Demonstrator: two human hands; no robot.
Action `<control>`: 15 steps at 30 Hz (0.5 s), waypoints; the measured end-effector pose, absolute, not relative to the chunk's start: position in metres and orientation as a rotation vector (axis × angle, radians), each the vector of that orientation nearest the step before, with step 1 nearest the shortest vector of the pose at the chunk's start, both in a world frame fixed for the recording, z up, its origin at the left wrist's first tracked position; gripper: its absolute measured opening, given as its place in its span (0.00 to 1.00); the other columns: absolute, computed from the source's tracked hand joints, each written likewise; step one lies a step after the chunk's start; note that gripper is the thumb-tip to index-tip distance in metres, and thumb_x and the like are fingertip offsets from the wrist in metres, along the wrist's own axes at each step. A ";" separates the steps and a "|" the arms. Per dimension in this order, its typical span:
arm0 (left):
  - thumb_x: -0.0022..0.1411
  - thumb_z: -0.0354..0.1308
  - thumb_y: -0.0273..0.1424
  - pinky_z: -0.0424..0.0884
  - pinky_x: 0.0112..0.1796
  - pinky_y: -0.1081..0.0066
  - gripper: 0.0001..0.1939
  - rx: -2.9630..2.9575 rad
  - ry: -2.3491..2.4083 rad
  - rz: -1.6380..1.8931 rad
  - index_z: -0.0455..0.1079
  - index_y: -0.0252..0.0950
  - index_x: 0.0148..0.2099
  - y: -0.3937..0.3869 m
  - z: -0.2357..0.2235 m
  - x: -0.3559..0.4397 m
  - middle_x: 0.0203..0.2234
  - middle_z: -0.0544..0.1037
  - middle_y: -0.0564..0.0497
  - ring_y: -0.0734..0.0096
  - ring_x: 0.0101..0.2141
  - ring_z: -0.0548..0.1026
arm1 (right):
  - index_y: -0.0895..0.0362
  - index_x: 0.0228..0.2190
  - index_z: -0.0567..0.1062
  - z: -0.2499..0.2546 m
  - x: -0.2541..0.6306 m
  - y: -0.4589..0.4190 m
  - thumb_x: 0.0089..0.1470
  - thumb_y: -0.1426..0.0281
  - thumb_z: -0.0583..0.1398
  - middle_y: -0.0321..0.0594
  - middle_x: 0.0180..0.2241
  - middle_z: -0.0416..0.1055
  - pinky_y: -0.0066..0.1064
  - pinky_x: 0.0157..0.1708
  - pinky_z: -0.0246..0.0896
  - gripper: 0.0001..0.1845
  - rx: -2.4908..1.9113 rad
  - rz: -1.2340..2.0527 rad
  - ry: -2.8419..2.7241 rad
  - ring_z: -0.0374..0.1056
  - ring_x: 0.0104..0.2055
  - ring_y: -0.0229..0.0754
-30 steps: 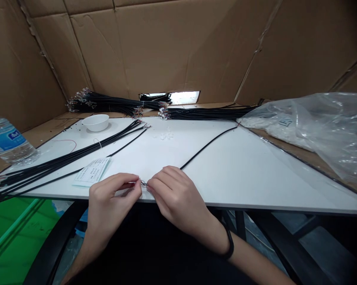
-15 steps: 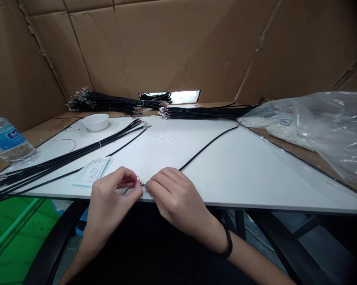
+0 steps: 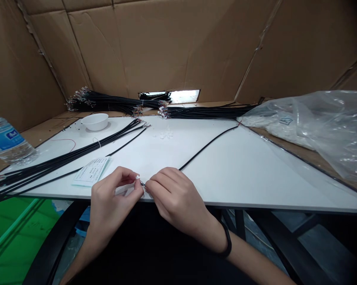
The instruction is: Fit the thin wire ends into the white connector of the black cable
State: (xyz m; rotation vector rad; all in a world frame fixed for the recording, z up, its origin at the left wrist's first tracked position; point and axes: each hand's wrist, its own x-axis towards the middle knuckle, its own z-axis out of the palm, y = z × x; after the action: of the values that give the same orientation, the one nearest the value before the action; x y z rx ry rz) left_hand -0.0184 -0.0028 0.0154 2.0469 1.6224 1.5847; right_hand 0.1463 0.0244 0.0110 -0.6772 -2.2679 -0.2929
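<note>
Hands have drawn slightly closer: left hand (image 3: 116, 202) pinches a small white plastic connector (image 3: 137, 177), right hand (image 3: 174, 202) closes on a thin black insulated cable (image 3: 206, 145).

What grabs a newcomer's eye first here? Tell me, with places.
The left hand and right hand stand out, pinching the end of a black cable at the near edge of the white table. Behind them, bundled black cables line the far edge, and a clear plastic bag bulges at right.

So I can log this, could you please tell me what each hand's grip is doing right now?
Left hand: closed, pinching a small white connector.
Right hand: closed, apparently holding the end of a black cable.
</note>
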 end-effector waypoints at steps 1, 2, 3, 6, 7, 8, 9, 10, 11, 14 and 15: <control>0.54 0.61 0.23 0.78 0.38 0.74 0.04 2.006 1.594 1.586 0.71 0.37 0.33 -0.004 0.017 -0.019 0.27 0.77 0.56 0.74 0.29 0.78 | 0.61 0.27 0.74 0.011 0.146 0.024 0.60 0.79 0.52 0.41 0.26 0.68 0.35 0.34 0.56 0.13 -0.685 -0.273 -2.266 0.60 0.32 0.43; 0.53 0.61 0.24 0.78 0.38 0.74 0.05 1.957 1.561 1.580 0.72 0.37 0.35 -0.005 0.019 -0.020 0.29 0.79 0.55 0.73 0.31 0.78 | 0.61 0.28 0.74 0.011 0.147 0.024 0.60 0.79 0.52 0.41 0.26 0.69 0.35 0.34 0.56 0.13 -0.692 -0.248 -2.264 0.60 0.32 0.43; 0.54 0.62 0.24 0.78 0.38 0.75 0.07 1.905 1.527 1.565 0.73 0.37 0.37 -0.005 0.020 -0.021 0.31 0.79 0.55 0.73 0.32 0.79 | 0.61 0.29 0.74 0.012 0.147 0.024 0.60 0.79 0.53 0.41 0.27 0.69 0.35 0.34 0.56 0.12 -0.697 -0.214 -2.263 0.61 0.32 0.43; 0.54 0.62 0.23 0.78 0.35 0.79 0.10 1.782 1.410 1.514 0.76 0.38 0.39 -0.005 0.024 -0.027 0.32 0.81 0.55 0.74 0.32 0.79 | 0.61 0.30 0.74 0.015 0.149 0.024 0.60 0.78 0.54 0.42 0.28 0.70 0.35 0.35 0.56 0.10 -0.703 -0.076 -2.250 0.62 0.33 0.43; 0.54 0.62 0.23 0.78 0.34 0.79 0.10 1.754 1.373 1.510 0.77 0.39 0.40 -0.004 0.025 -0.029 0.33 0.81 0.54 0.74 0.32 0.79 | 0.62 0.31 0.74 0.016 0.149 0.024 0.60 0.77 0.54 0.42 0.29 0.70 0.34 0.35 0.57 0.09 -0.703 -0.022 -2.239 0.62 0.33 0.42; 0.54 0.62 0.23 0.78 0.33 0.80 0.10 1.729 1.341 1.505 0.77 0.39 0.40 -0.004 0.026 -0.031 0.33 0.81 0.54 0.73 0.32 0.79 | 0.62 0.31 0.74 0.017 0.150 0.024 0.61 0.77 0.55 0.42 0.29 0.71 0.34 0.36 0.57 0.09 -0.702 0.031 -2.225 0.63 0.33 0.42; 0.54 0.63 0.23 0.77 0.33 0.80 0.11 1.706 1.315 1.499 0.77 0.39 0.40 -0.003 0.026 -0.033 0.33 0.81 0.54 0.73 0.32 0.79 | 0.62 0.31 0.74 0.017 0.150 0.024 0.61 0.76 0.55 0.42 0.30 0.71 0.34 0.36 0.57 0.09 -0.701 0.082 -2.208 0.63 0.33 0.41; 0.54 0.63 0.23 0.77 0.32 0.80 0.11 1.684 1.295 1.487 0.78 0.39 0.40 -0.003 0.026 -0.034 0.33 0.81 0.54 0.73 0.32 0.79 | 0.62 0.32 0.74 0.018 0.150 0.024 0.61 0.76 0.55 0.42 0.30 0.71 0.34 0.36 0.57 0.08 -0.698 0.126 -2.192 0.63 0.33 0.41; 0.53 0.64 0.23 0.77 0.32 0.80 0.11 1.664 1.278 1.468 0.78 0.39 0.40 -0.003 0.026 -0.035 0.32 0.81 0.53 0.74 0.31 0.79 | 0.62 0.32 0.74 0.018 0.151 0.024 0.61 0.76 0.55 0.42 0.30 0.71 0.34 0.36 0.57 0.08 -0.693 0.162 -2.177 0.63 0.33 0.41; 0.54 0.66 0.24 0.77 0.32 0.80 0.12 1.620 1.248 1.419 0.77 0.39 0.42 -0.003 0.026 -0.037 0.30 0.80 0.53 0.73 0.31 0.79 | 0.62 0.32 0.74 0.018 0.151 0.024 0.60 0.77 0.56 0.41 0.30 0.70 0.32 0.35 0.57 0.07 -0.681 0.238 -2.143 0.63 0.33 0.40; 0.54 0.66 0.25 0.77 0.31 0.80 0.12 1.609 1.245 1.409 0.77 0.39 0.42 -0.003 0.026 -0.037 0.30 0.80 0.53 0.73 0.31 0.79 | 0.62 0.32 0.73 0.018 0.152 0.024 0.60 0.77 0.56 0.41 0.30 0.70 0.32 0.35 0.57 0.07 -0.676 0.263 -2.132 0.63 0.33 0.39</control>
State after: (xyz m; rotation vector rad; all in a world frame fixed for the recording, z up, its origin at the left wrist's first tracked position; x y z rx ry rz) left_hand -0.0375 -0.0026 0.0257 1.6093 1.2450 1.4095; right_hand 0.1516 0.0242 0.0183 -0.6764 -2.1319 0.2629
